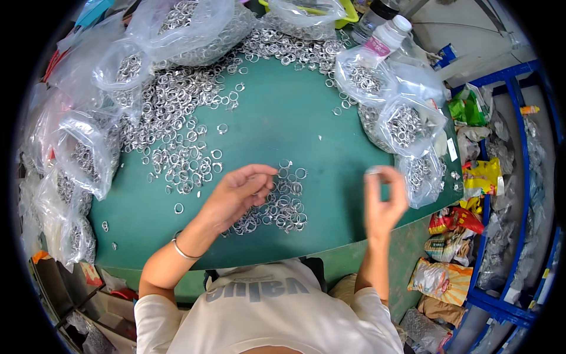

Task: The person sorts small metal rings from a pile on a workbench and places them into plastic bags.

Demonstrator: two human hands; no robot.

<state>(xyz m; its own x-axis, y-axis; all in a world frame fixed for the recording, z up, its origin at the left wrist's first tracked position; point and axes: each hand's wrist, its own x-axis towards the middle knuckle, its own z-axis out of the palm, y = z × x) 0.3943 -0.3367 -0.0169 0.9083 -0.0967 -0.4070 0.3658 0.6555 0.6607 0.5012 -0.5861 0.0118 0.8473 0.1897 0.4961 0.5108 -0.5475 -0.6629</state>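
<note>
A small pile of silver metal rings point(286, 212) lies near the front of the green table, in the middle. My left hand point(239, 192) is over its left edge, fingers curled in and thumb close against them; whatever it may hold is hidden. A bangle circles that wrist. Off to the right, my right hand point(386, 203) is raised above the table, thumb and forefinger pinching a small silver ring point(373, 170) at their tips. Beside it at the table's right edge stands an open plastic bag of rings point(420, 171). A single loose ring point(178, 208) lies left of my left hand.
A large heap of rings point(171, 97) spreads over the table's point(277, 112) far left. Several ring-filled clear bags point(88, 153) line the left edge, others the back and right. A white bottle point(389, 35) stands at back right. Blue shelving point(519, 177) rises on the right.
</note>
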